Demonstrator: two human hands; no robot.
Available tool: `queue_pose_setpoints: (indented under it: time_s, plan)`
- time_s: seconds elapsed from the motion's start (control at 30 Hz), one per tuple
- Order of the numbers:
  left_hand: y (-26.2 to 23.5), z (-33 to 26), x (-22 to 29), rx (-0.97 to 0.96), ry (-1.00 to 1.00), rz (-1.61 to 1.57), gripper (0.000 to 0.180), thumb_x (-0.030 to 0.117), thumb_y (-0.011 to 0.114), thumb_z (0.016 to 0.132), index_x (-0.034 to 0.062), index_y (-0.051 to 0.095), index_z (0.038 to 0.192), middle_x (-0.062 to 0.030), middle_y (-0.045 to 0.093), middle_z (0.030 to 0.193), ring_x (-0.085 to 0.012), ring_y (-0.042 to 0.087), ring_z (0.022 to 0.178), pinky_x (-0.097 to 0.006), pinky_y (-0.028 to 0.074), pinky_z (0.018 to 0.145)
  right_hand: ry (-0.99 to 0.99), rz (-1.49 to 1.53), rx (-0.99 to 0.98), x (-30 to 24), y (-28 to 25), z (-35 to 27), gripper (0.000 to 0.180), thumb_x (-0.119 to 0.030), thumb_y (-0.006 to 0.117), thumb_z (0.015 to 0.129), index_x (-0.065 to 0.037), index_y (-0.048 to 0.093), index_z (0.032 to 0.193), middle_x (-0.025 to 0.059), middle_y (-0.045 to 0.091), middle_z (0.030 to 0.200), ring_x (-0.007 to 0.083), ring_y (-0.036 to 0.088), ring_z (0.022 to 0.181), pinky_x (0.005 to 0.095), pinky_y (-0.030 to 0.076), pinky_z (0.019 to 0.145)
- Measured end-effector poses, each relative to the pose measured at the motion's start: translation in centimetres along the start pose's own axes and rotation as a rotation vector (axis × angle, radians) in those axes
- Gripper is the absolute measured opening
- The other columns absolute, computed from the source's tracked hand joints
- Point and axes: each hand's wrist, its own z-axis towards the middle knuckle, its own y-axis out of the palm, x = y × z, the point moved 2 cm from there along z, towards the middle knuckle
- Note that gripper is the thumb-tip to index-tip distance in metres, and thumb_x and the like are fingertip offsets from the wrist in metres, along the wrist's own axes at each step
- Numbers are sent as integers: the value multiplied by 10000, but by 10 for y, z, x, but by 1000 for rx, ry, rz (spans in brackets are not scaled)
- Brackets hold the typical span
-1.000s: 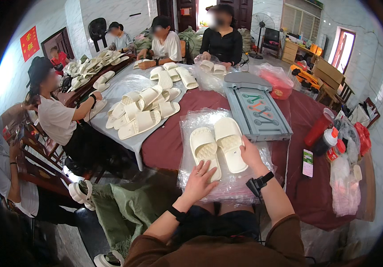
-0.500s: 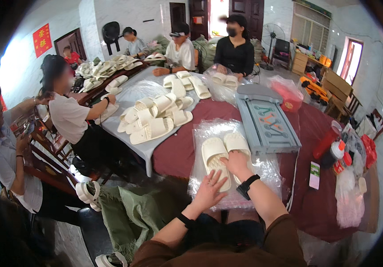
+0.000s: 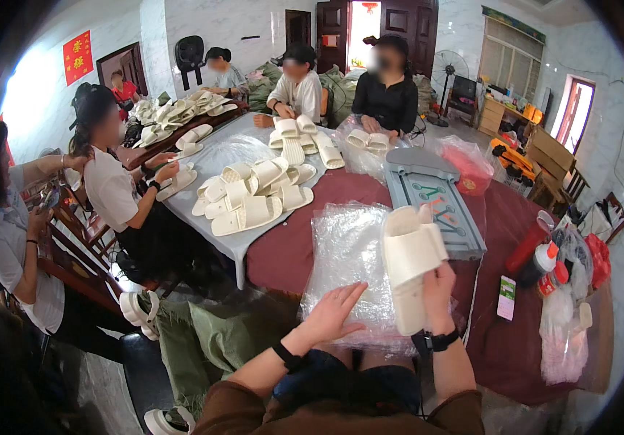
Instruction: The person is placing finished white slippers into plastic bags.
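My right hand (image 3: 440,290) grips a pair of cream slippers (image 3: 405,270) by the side, raised above a stack of clear plastic bags (image 3: 342,246). One slipper faces me with its wide strap; the other is mostly hidden behind it. My left hand (image 3: 335,313) hovers over the near part of the bags, its fingers stretched out and nothing in them. A dark band circles each of my wrists.
Cream slippers (image 3: 250,192) lie heaped on the grey table (image 3: 228,235) to the left. A grey folding stool (image 3: 435,210) rests beyond the bags. Bottles (image 3: 540,261) and a phone (image 3: 506,297) are on the right. A green sack (image 3: 218,337) sits at lower left. Several people work around.
The slippers, flat on the plastic bags before, are now lifted and tilted upright to the right in my right hand. My left hand has come off them and stays over the bags.
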Motion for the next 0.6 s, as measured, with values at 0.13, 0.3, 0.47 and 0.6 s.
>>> queue_pose_setpoints:
  time_s: [0.13,0.3,0.47,0.6]
  plan:
    - [-1,22,-10,-84,198,134,798,489,724,821,150,419,1476,-169,328,1565,-419,332,1413,-516,311,1140,199,218,89,-16,-63,-16,204,-96,571,959,41,675,1068,47,703,962,126,630,883,279,482,786]
    - [32,11,-36,-291,93,196,770,598,641,842,249,419,1492,-170,280,1594,-429,255,1457,-577,218,1167,320,190,92,-23,-118,-40,241,-152,560,996,45,677,1069,34,692,983,96,610,878,252,480,763]
    - [40,-14,-31,-256,39,294,760,640,612,843,273,432,1484,-183,281,1589,-439,249,1456,-582,226,1160,299,140,93,-53,-137,-64,273,-167,586,974,56,650,1119,27,695,1003,100,625,899,257,495,793]
    - [39,-34,-23,-121,-103,384,721,609,621,848,270,461,1464,-192,345,1546,-455,282,1429,-584,259,1143,215,80,10,-59,-138,-73,275,-163,601,959,50,655,1125,29,698,1026,109,629,917,265,501,808]
